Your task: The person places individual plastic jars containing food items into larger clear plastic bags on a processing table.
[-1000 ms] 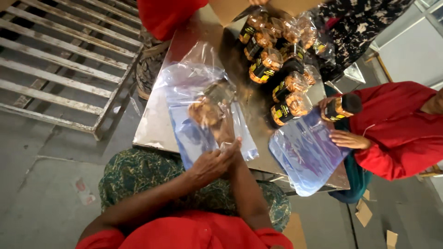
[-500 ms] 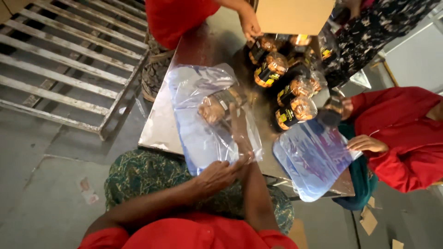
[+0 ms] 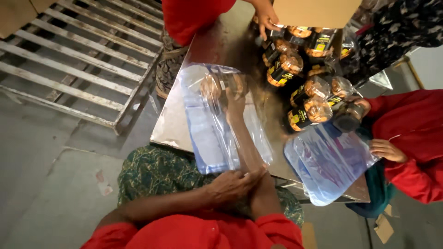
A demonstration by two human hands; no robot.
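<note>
The person's right hand is pushed deep inside a clear plastic bag lying on the shiny metal table, its fingers closed around a clear round jar of brown biscuits at the far end of the bag. The left hand rests near the body at the bag's open mouth, fingers curled over the bag's edge and against the right forearm, gripping the plastic there. The two hands are well apart, one at each end of the bag. Beyond the bag, a cluster of similar biscuit jars with black and yellow labels stands on the far right part of the table. A second stack of clear plastic bags lies at the table's right edge, with a co-worker's hand in a red sleeve just beside it. Another co-worker's hand reaches to the jars from the far side, below a brown cardboard box. A grey wooden pallet lies on the floor to the left.
</note>
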